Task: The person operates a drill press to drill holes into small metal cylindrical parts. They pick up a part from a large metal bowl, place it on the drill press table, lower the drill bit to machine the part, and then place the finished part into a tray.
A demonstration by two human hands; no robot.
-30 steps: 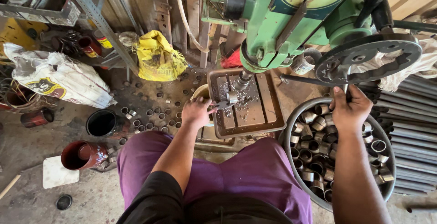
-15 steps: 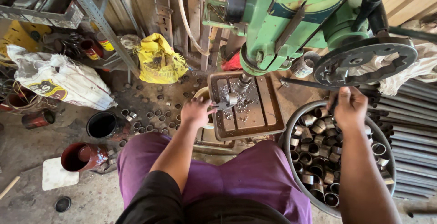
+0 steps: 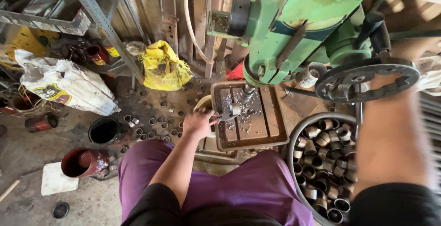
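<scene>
Cluttered workshop floor; left hand (image 3: 198, 123) pinched the workpiece (image 3: 232, 111) steady under the drill press (image 3: 294, 28); right hand's grip couldn't be told.

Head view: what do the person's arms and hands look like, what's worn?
Both hands bare, no gloves. Left hand and its forearm are uncovered up to a short black sleeve. The right arm is motion-blurred, bare below another black sleeve; its hand is hard to make out. No watch or rings visible.
</scene>
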